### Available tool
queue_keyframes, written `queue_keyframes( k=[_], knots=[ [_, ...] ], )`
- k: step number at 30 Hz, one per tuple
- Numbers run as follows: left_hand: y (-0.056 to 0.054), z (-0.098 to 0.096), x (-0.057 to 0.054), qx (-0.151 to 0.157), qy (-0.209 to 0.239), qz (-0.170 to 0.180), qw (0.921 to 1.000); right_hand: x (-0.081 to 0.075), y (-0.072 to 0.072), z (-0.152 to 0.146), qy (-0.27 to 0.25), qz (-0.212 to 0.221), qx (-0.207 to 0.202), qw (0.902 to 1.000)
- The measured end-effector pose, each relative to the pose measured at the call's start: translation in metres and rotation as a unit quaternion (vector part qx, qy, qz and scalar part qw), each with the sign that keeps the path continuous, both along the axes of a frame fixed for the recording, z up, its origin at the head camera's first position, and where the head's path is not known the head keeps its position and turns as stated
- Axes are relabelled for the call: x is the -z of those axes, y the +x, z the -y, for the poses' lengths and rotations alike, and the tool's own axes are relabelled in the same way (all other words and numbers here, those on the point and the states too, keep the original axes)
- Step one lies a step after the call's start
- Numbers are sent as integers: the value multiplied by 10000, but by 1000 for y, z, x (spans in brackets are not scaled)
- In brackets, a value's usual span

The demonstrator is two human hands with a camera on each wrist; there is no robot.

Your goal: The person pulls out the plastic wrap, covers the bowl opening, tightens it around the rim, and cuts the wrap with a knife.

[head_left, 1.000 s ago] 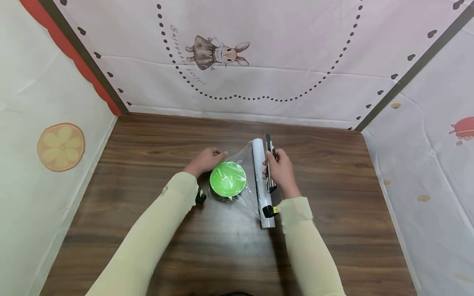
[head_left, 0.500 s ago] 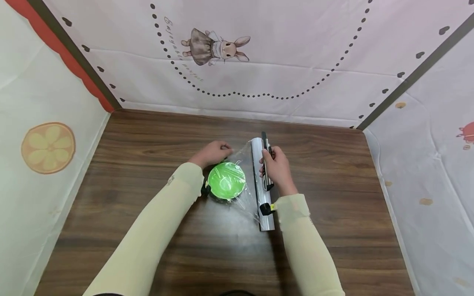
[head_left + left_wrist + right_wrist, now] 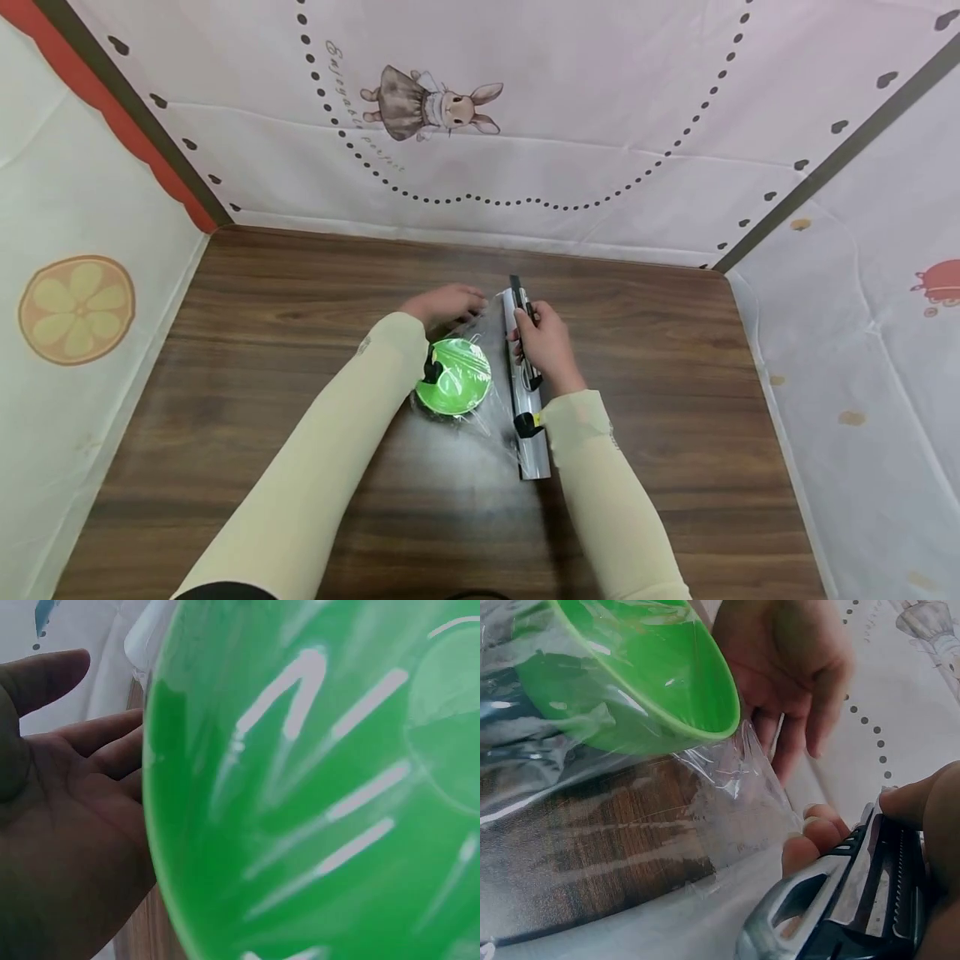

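Observation:
A green bowl [image 3: 467,379] stands on the wooden table with clear cling film [image 3: 727,802] stretched over it. The film runs right to its roll [image 3: 534,457]. Beyond the bowl's far rim is my left hand [image 3: 447,305], its fingers reaching toward the film's far edge. The left wrist view shows that palm [image 3: 75,802] beside the bowl with the thumb apart. My right hand [image 3: 551,343] grips a utility knife [image 3: 855,900] over the roll, thumb along its body. In the head view the knife points away, toward the back wall.
The brown table [image 3: 315,275] is bounded by a printed fabric wall [image 3: 570,108] at the back, with pale fabric on both sides. A dark cable [image 3: 477,594] shows at the bottom edge. A black wrist camera [image 3: 432,367] overlaps the bowl's left rim.
My left hand has moved right and away along the bowl's far side, toward the roll. The knife in my right hand has shifted left, from beside the roll to over it.

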State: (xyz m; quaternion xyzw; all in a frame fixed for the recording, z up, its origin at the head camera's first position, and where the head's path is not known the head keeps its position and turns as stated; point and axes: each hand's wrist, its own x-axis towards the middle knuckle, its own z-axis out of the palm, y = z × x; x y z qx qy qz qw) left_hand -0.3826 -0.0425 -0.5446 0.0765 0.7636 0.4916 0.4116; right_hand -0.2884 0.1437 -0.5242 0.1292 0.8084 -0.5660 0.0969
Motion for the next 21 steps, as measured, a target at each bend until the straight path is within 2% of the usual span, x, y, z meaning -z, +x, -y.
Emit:
queue_keyframes(
  k=[6, 10, 13, 16, 21],
  knots=[
    [-3, -9, 2, 251, -61, -109, 9996, 8, -5, 3, -13, 148, -100, 9998],
    [-7, -11, 9, 305, -67, -57, 9995, 13, -9, 7, 265, 211, -238, 9991],
    [-8, -13, 12, 331, -219, -366, 9985, 12, -12, 10, 625, 198, -396, 9971],
    [-6, -17, 11, 222, -311, -693, 9969, 9, -14, 12, 1074, 193, -539, 9926],
    [-2, -25, 6, -17, -506, -1201, 9915, 4, -18, 13, 2003, 116, -797, 9764]
  ],
)
